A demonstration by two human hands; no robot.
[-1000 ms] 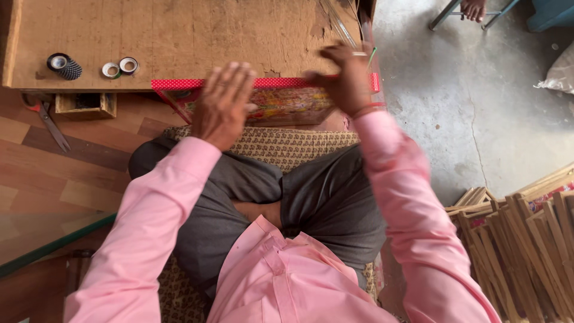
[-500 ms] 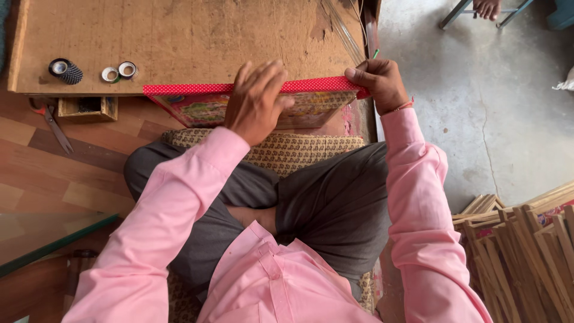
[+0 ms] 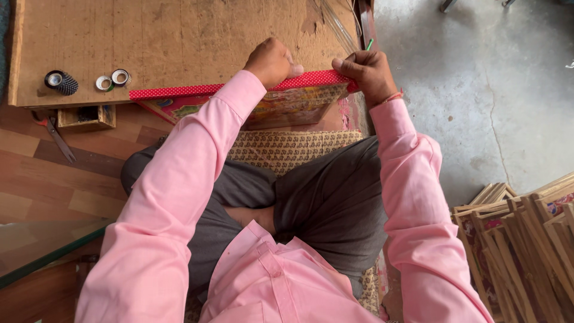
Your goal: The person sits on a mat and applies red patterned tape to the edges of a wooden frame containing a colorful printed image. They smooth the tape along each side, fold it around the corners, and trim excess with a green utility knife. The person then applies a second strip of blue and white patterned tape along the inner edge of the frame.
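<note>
Small wooden box (image 3: 85,116) under the board (image 3: 167,42) holds dark, unclear contents.

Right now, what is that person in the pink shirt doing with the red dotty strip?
A seated person presses a red dotted tape strip along the top edge of a colourful framed picture held against a low wooden board. The left hand pushes down near the middle, and the right hand pinches the strip's end. Small tape rolls lie on the board, and wooden frames are stacked to the right.
</note>
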